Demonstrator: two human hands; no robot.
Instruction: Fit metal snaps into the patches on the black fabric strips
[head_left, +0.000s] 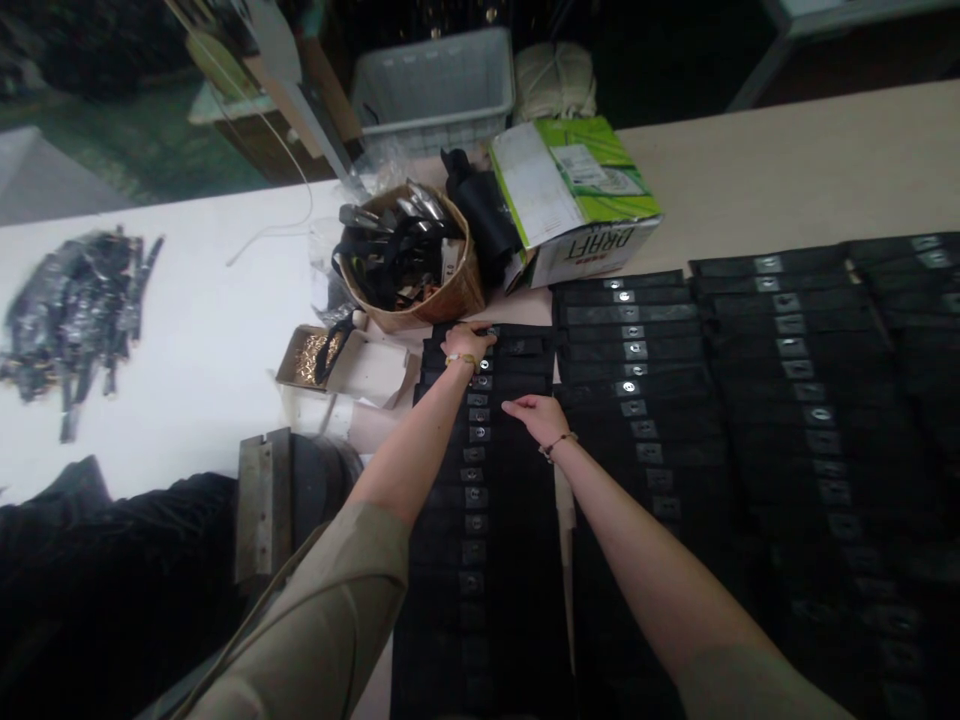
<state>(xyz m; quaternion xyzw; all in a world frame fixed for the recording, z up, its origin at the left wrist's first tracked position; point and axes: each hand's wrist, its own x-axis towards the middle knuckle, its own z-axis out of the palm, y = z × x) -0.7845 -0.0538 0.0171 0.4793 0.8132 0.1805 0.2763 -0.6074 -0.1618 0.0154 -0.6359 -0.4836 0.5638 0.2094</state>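
My left hand [466, 345] lies on the far end of a column of overlapping black fabric pieces [517, 480], its fingers stretched across the cloth beside a small label. A little nearer and to the right, my right hand [536, 415] is closed, thumb and fingertips together over the same column. What its fingertips hold, if anything, is too small to make out. Each black piece shows a small grey label with a light round mark [480, 433], and these form a line along the column.
More columns of labelled black pieces [637, 400] cover the table's right side. Beyond my left hand stand a basket of tools [469, 260] and a green-and-white carton [592, 235]. A small box of brass-coloured parts [306, 358], a metal-edged device [264, 500] and bagged black strips [75, 310] lie left.
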